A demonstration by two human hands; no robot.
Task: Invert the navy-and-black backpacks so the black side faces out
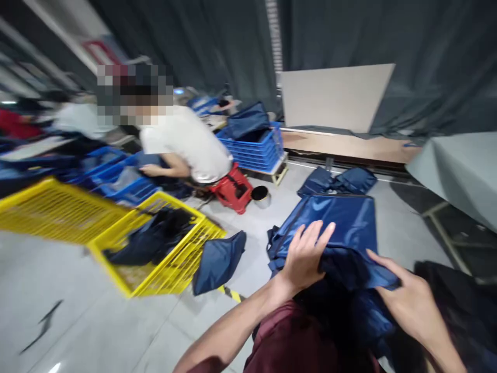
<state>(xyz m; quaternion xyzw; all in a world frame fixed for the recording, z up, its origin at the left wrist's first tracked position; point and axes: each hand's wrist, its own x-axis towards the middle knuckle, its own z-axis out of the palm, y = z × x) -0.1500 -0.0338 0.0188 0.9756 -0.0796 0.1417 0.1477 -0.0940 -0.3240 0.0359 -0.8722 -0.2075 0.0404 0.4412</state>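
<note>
A dark blue shiny fabric bag (337, 212) with a dark-trimmed edge lies in front of me, over my lap. My left hand (305, 256) rests on the bag's left side, with its fingers stretched out against the fabric. At the near right corner, my right hand (407, 292) pinches a fold of the same bag between thumb and fingers. The near side of the bag sags into dark folds below my hands. More blue fabric pieces (337, 181) lie just beyond it on the floor.
To the left, a yellow crate (180, 269) holds dark fabric, and a blue piece (221, 261) leans by its corner. A person in a white shirt (190, 142) sits on a red stool (235, 189) near stacked blue crates (256, 150). A tin (261, 199) stands beside the stool.
</note>
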